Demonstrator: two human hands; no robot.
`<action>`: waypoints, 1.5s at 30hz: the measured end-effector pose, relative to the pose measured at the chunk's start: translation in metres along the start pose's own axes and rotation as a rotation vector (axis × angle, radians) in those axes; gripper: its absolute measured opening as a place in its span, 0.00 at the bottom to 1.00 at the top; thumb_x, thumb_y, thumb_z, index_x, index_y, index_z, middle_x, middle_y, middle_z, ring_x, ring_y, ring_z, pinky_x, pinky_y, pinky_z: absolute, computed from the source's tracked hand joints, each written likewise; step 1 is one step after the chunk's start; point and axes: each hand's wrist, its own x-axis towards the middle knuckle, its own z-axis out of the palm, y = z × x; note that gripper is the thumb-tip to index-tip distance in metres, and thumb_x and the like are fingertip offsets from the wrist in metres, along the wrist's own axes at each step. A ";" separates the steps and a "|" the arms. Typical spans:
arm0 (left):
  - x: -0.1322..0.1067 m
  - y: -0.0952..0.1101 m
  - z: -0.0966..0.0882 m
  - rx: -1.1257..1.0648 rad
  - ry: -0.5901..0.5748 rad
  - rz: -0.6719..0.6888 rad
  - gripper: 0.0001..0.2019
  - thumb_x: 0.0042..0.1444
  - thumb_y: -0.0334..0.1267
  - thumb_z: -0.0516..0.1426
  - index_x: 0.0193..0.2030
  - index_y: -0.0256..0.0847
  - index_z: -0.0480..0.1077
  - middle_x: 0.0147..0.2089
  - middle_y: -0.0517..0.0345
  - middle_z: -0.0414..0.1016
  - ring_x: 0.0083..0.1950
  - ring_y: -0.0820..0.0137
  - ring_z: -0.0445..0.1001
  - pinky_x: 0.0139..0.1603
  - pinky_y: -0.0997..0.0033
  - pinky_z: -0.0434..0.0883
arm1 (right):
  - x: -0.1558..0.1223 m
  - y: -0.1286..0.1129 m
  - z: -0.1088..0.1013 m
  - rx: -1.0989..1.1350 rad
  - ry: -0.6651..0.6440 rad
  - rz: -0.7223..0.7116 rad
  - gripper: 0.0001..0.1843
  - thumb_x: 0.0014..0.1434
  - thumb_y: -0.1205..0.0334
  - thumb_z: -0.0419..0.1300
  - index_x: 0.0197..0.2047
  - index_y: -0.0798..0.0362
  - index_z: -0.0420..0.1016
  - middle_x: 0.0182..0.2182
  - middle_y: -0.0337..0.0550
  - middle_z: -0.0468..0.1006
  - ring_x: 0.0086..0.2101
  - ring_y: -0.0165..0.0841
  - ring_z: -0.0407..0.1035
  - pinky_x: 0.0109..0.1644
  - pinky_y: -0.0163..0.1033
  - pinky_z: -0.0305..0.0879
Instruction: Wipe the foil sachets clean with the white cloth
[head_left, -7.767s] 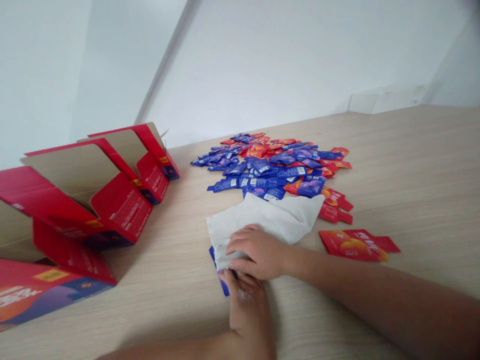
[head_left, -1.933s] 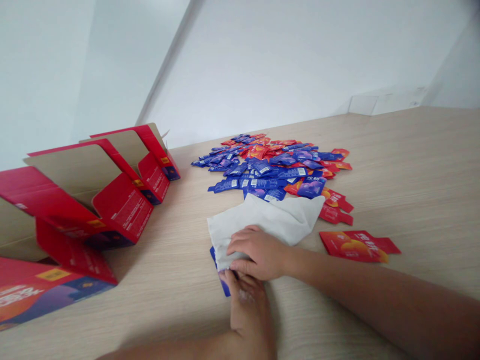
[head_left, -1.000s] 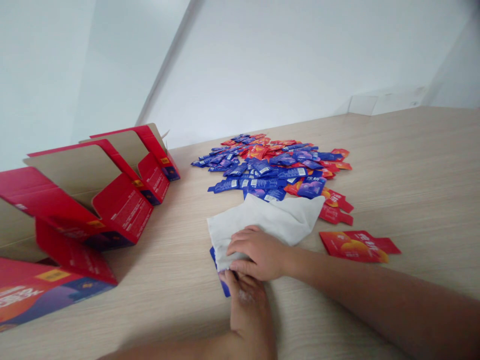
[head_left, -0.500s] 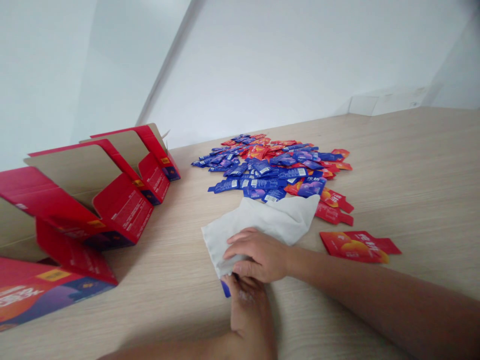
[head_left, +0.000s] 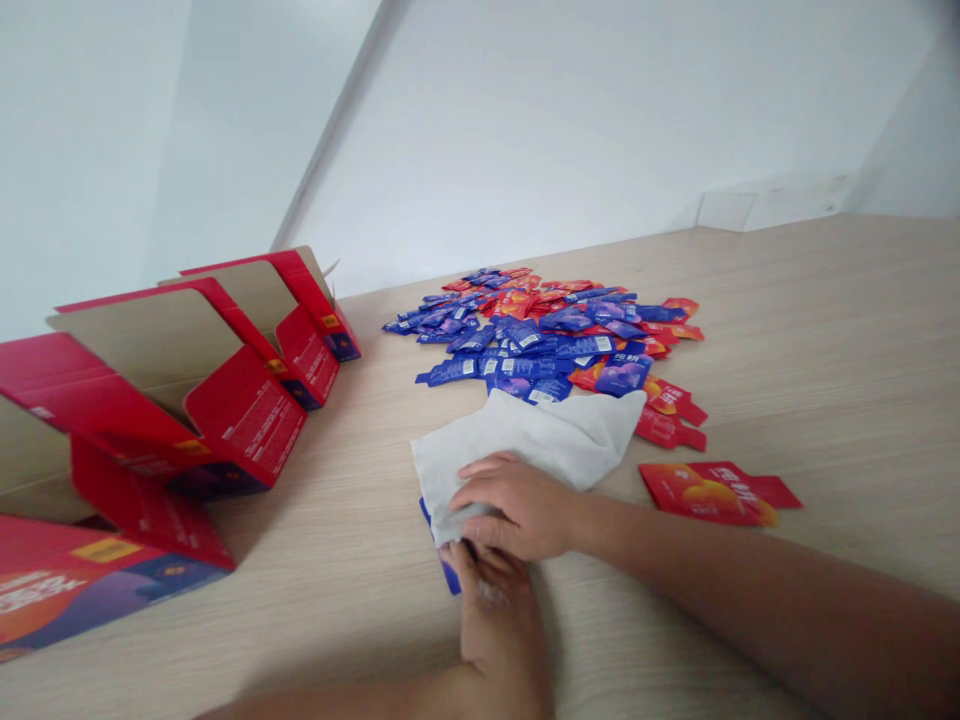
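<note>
Mid-frame: right hand [head_left: 517, 508], fingers slightly spread, on limp white fabric cloth [head_left: 529, 432], apparently pressing it onto flat blue packet [head_left: 451, 577]; left hand [head_left: 496, 592] just below, maybe steadying packet, finger grip hidden, can't tell. Pale wood-grain tabletop [head_left: 832, 360], open red cardboard boxes [head_left: 251, 420] left, plain white wall [head_left: 585, 120] behind.
</note>
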 end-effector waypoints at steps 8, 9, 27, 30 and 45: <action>0.000 0.005 -0.003 0.191 -0.056 0.019 0.18 0.54 0.23 0.49 0.48 0.21 0.73 0.43 0.30 0.78 0.46 0.51 0.78 0.57 0.45 0.66 | 0.000 0.001 0.000 0.048 0.017 -0.060 0.19 0.65 0.51 0.49 0.50 0.51 0.73 0.47 0.46 0.77 0.53 0.36 0.66 0.58 0.43 0.54; 0.000 0.005 -0.002 0.219 -0.055 0.008 0.18 0.54 0.23 0.49 0.49 0.21 0.73 0.44 0.30 0.78 0.46 0.52 0.77 0.59 0.46 0.65 | 0.000 0.000 0.000 0.042 0.018 -0.050 0.18 0.65 0.51 0.49 0.50 0.51 0.73 0.47 0.46 0.77 0.53 0.37 0.66 0.58 0.44 0.54; 0.003 -0.010 -0.011 0.225 0.004 0.151 0.18 0.53 0.22 0.49 0.46 0.20 0.74 0.42 0.29 0.79 0.44 0.53 0.79 0.56 0.53 0.70 | 0.000 0.000 0.001 -0.002 -0.004 0.027 0.19 0.63 0.50 0.52 0.51 0.51 0.73 0.48 0.45 0.77 0.56 0.40 0.63 0.60 0.48 0.50; 0.005 -0.015 -0.017 0.208 -0.028 0.182 0.18 0.52 0.22 0.48 0.45 0.21 0.75 0.41 0.30 0.79 0.43 0.53 0.79 0.51 0.53 0.73 | -0.001 0.002 0.001 0.028 -0.009 -0.025 0.20 0.63 0.48 0.52 0.52 0.50 0.72 0.48 0.45 0.77 0.57 0.40 0.63 0.60 0.47 0.50; 0.005 -0.015 -0.016 0.289 -0.030 0.180 0.20 0.53 0.24 0.47 0.49 0.23 0.73 0.46 0.30 0.77 0.45 0.54 0.78 0.55 0.56 0.71 | 0.001 -0.002 0.002 -0.056 0.031 0.097 0.18 0.62 0.52 0.54 0.50 0.53 0.74 0.48 0.49 0.77 0.53 0.41 0.66 0.59 0.49 0.51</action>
